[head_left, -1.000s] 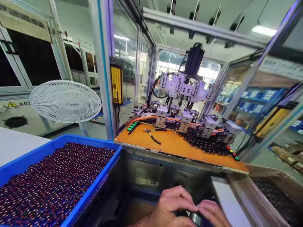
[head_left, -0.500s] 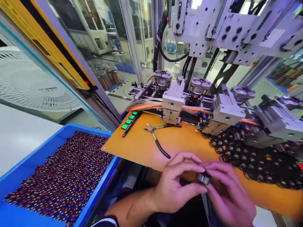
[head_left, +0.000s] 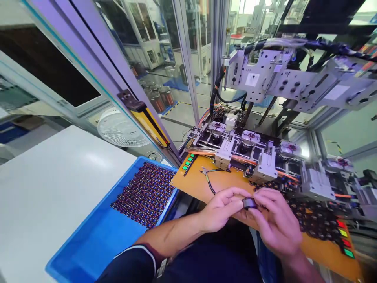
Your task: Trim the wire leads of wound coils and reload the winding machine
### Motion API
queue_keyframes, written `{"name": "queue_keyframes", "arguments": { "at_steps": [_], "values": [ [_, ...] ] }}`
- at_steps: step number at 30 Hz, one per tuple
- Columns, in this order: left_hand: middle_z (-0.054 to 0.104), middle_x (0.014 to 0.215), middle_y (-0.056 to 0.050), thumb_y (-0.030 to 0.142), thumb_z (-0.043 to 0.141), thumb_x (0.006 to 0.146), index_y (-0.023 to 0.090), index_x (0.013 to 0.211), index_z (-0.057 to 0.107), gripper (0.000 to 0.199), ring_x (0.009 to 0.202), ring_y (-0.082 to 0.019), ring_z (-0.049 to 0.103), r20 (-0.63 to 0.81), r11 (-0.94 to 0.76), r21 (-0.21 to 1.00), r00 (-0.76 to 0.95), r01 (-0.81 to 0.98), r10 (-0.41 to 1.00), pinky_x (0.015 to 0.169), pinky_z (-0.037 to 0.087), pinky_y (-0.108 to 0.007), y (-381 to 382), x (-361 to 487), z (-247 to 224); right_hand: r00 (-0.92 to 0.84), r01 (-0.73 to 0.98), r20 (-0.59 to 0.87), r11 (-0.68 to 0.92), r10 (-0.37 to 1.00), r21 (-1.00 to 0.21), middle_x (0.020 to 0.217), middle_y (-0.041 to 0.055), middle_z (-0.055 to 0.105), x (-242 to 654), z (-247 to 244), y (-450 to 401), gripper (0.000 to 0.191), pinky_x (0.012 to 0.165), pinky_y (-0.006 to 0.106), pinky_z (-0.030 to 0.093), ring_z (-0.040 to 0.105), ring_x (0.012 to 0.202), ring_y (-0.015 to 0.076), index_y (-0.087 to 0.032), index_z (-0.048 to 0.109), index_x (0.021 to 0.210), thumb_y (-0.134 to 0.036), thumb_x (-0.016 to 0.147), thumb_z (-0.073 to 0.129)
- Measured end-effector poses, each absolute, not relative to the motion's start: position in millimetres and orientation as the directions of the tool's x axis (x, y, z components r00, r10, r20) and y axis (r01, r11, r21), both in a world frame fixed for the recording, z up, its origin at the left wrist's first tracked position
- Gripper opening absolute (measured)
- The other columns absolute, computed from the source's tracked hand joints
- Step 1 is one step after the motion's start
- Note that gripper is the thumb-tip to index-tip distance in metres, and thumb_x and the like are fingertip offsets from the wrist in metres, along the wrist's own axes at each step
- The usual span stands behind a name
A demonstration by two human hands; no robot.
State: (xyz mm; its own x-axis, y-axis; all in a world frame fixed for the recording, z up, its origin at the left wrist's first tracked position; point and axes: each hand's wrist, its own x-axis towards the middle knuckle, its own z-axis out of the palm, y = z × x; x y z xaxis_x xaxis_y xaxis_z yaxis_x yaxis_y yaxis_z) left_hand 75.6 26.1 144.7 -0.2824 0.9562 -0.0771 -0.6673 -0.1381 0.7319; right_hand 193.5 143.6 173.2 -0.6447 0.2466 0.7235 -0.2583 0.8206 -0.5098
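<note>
A small dark round part (head_left: 249,203) with a metallic side is held between both hands above the near edge of the orange board (head_left: 191,184). My left hand (head_left: 222,208) pinches its left side with thumb and fingers. From the right, my right hand (head_left: 275,220) grips the same part, its thumb below and fingers above. Pliers (head_left: 208,179) with dark handles lie on the board beyond my left hand. Many similar dark round parts (head_left: 315,220) cover the board to the right of my right hand.
A blue tray (head_left: 85,239) at the left holds rows of small dark parts (head_left: 144,192), beside a white table (head_left: 59,184). Machine stations (head_left: 250,137) line the board's far side. Green buttons (head_left: 188,162) sit at its left corner. A fan (head_left: 120,127) stands behind.
The view has shifted, showing more of the blue tray, white table and machine. Both hands still hold the round part, which is now turned with more of its side showing.
</note>
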Motion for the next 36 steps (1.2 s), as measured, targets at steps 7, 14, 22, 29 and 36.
{"name": "queue_keyframes", "arguments": {
  "at_steps": [7, 14, 22, 29, 36],
  "values": [
    [0.069, 0.100, -0.008, 0.039, 0.065, 0.091, 0.017, 0.104, 0.059, 0.027, 0.090, -0.013, 0.067, 0.265, -0.330, 0.914, -0.267, -0.237, 0.927, 0.083, 0.051, -0.027, 17.8, 68.1, 179.3, -0.681, -0.329, 0.689, 0.738, 0.247, -0.589, 0.106, 0.0104, 0.057, 207.1, 191.3, 142.6, 0.035, 0.080, 0.034, 0.050, 0.058, 0.098, 0.0198, -0.016, 0.063, 0.121, -0.001, 0.089, 0.062],
    [0.074, 0.099, -0.012, 0.027, 0.073, 0.084, 0.014, 0.097, 0.073, 0.019, 0.096, -0.019, 0.070, 0.556, -0.475, 0.825, -0.285, 0.307, 0.781, 0.086, 0.055, -0.030, 21.7, 60.2, 179.5, -0.659, -0.314, 0.707, 0.761, 0.256, -0.568, 0.100, 0.0083, 0.063, 214.5, 185.4, 140.6, 0.029, 0.082, 0.036, 0.051, 0.062, 0.094, 0.0205, -0.017, 0.064, 0.112, -0.004, 0.086, 0.067],
    [0.076, 0.096, -0.011, 0.038, 0.073, 0.083, 0.015, 0.098, 0.074, 0.028, 0.090, -0.018, 0.071, 0.276, -0.173, 0.936, -0.332, 0.308, 0.902, 0.084, 0.055, -0.029, 21.5, 58.4, 147.4, -0.736, -0.174, 0.615, 0.800, 0.281, -0.574, 0.092, 0.0068, 0.064, 212.7, 142.2, 146.3, 0.009, 0.072, 0.030, 0.055, 0.065, 0.083, 0.0173, -0.017, 0.061, 0.104, -0.015, 0.095, 0.060],
    [0.071, 0.102, -0.014, 0.041, 0.061, 0.091, 0.013, 0.103, 0.068, 0.031, 0.093, -0.022, 0.066, -0.091, 0.495, 0.706, -0.628, 0.507, 0.773, 0.086, 0.051, -0.033, 5.9, 22.7, 78.7, -0.792, -0.005, 0.586, 0.956, 0.175, -0.292, 0.098, 0.0100, 0.068, 223.2, 32.9, 189.6, 0.014, 0.083, 0.039, 0.053, 0.064, 0.093, 0.0218, -0.013, 0.067, 0.102, -0.012, 0.096, 0.055],
    [0.071, 0.084, -0.014, 0.055, 0.051, 0.092, 0.014, 0.081, 0.067, 0.045, 0.085, -0.026, 0.068, -0.306, 0.782, 0.423, -0.741, 0.458, 0.598, 0.079, 0.047, -0.033, 17.9, 12.5, 63.4, -0.894, 0.010, 0.440, 0.984, 0.088, -0.177, 0.114, 0.0130, 0.067, 242.3, 16.7, 204.0, 0.033, 0.094, 0.045, 0.048, 0.059, 0.108, 0.0252, -0.014, 0.068, 0.113, -0.010, 0.097, 0.040]
  ]
}}
